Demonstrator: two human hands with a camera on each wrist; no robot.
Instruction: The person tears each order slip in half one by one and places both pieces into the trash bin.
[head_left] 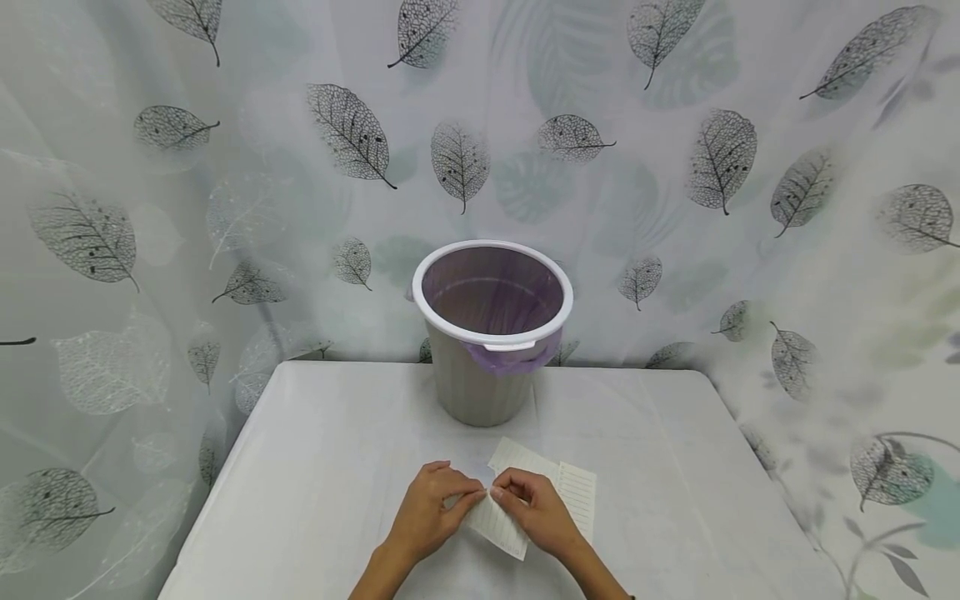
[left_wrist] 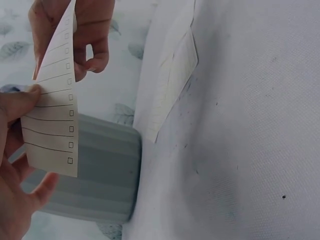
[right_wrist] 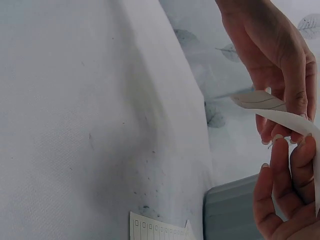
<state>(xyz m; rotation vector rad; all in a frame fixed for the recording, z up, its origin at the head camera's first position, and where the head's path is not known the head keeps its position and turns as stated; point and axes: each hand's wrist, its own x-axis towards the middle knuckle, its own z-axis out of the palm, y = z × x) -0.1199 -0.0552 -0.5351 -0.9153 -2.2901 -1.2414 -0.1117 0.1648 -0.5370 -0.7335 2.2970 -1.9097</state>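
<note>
Both hands pinch a lined paper sheet (head_left: 498, 529) with small checkboxes along one side, held above the front of the table. My left hand (head_left: 435, 508) grips its upper edge between thumb and fingers; my right hand (head_left: 538, 510) pinches it close beside, the fingertips nearly meeting. In the right wrist view the paper (right_wrist: 272, 116) bends between the hands; whether it is torn there I cannot tell. Behind the right hand, more lined paper (head_left: 579, 492) lies on the table, with another pale piece (head_left: 521, 457) next to it.
A grey bin (head_left: 480, 387) with a white rim and a purple liner (head_left: 517, 354) stands at the back of the white-covered table (head_left: 337, 467), beyond the hands. A leaf-patterned curtain (head_left: 480, 108) hangs behind and along both sides.
</note>
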